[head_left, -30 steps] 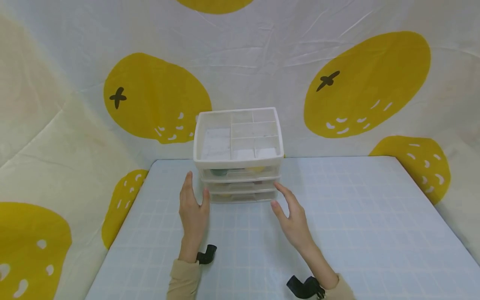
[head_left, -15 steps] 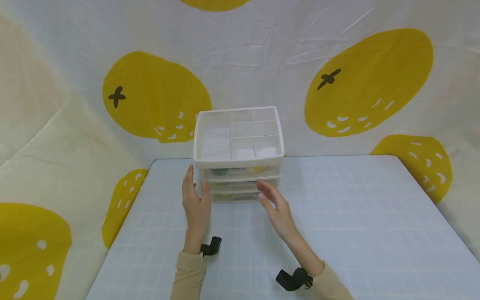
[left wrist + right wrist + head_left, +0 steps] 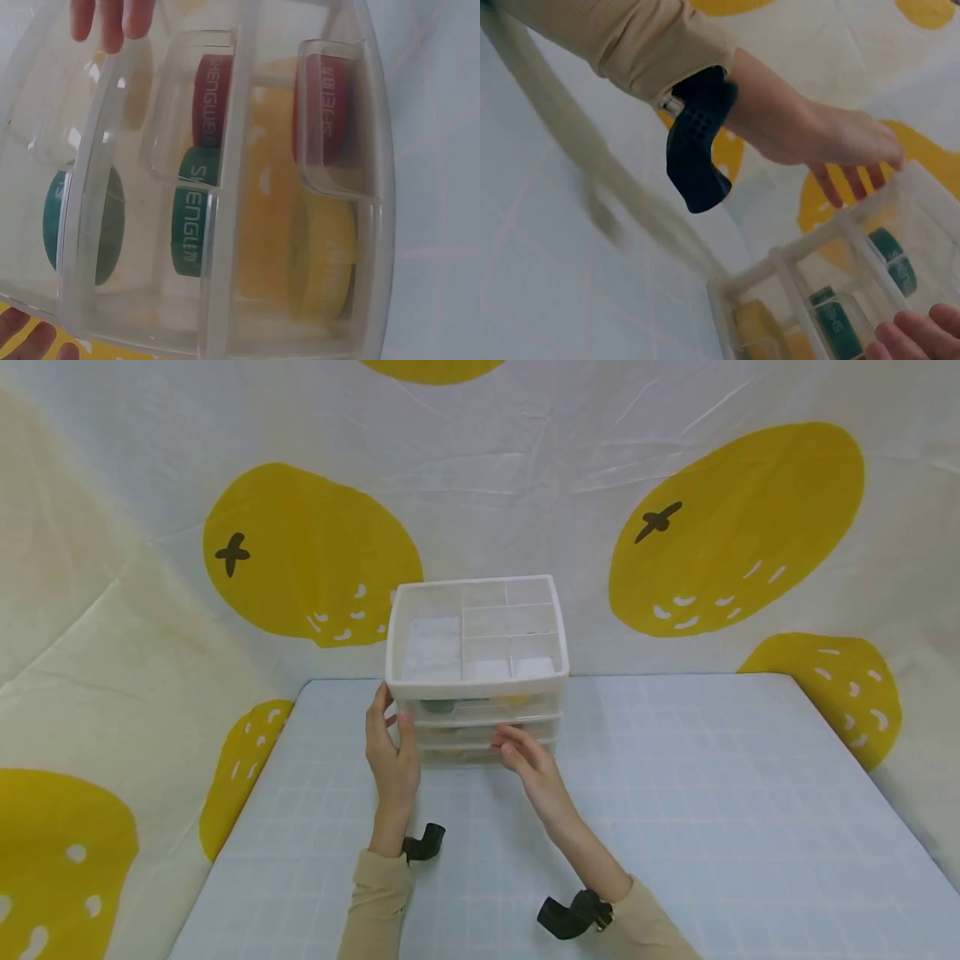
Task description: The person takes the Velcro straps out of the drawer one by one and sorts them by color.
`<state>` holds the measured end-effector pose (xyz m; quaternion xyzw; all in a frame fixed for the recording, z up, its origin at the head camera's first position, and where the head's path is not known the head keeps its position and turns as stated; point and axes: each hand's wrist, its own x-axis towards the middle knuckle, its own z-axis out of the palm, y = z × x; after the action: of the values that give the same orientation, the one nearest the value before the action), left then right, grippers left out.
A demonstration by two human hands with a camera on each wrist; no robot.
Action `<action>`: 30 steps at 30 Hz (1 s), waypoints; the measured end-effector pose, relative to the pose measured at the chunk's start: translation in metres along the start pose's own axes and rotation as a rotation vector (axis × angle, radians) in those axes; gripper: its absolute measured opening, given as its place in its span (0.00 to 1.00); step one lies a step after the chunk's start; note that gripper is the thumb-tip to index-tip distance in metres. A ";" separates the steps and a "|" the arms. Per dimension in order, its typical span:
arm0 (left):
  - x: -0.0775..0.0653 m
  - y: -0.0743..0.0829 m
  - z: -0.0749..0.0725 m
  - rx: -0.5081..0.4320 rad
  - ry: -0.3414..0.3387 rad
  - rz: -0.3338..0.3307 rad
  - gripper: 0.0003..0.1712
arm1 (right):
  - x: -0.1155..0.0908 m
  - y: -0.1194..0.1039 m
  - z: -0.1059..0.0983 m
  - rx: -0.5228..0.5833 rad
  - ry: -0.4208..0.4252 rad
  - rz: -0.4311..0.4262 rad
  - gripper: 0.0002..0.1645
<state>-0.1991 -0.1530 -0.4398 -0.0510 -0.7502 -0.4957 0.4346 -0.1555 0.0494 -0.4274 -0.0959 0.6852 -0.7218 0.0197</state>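
Observation:
A white plastic drawer unit (image 3: 476,688) with three clear drawers stands at the table's back. My left hand (image 3: 393,768) lies along its left side, fingers extended, fingertips just under the top tray's corner. My right hand (image 3: 542,781) is in front of the middle and lower drawers, fingers slightly bent, nothing between them. Its fingertips (image 3: 111,22) overlap the upper drawer fronts in the left wrist view. Through the plastic, a green roll (image 3: 109,225) shows in the top drawer, red and green rolls (image 3: 189,229) in the middle one, red and yellow rolls (image 3: 322,259) in the bottom one.
The unit's top tray (image 3: 431,647) is split into several compartments. Behind it hangs a white cloth (image 3: 480,518) printed with yellow fruit shapes. A pale blue checked cloth (image 3: 712,818) covers the table. Each wrist wears a black camera mount (image 3: 573,916).
My right hand has moved left, from the unit's right corner to the front of its drawers. My left hand has slid slightly forward against the side. The drawers stay closed.

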 end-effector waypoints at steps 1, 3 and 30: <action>0.002 0.000 0.000 -0.012 0.006 0.003 0.28 | 0.001 0.000 0.001 0.011 -0.004 0.010 0.23; 0.005 0.000 0.000 -0.029 0.013 0.008 0.27 | 0.003 0.001 0.002 0.042 -0.011 0.039 0.24; 0.019 0.008 -0.007 -0.247 0.017 -0.313 0.18 | 0.028 -0.007 0.002 0.375 -0.201 0.231 0.28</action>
<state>-0.2023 -0.1612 -0.4200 0.0174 -0.6786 -0.6459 0.3492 -0.1818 0.0437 -0.4175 -0.0830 0.5404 -0.8161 0.1875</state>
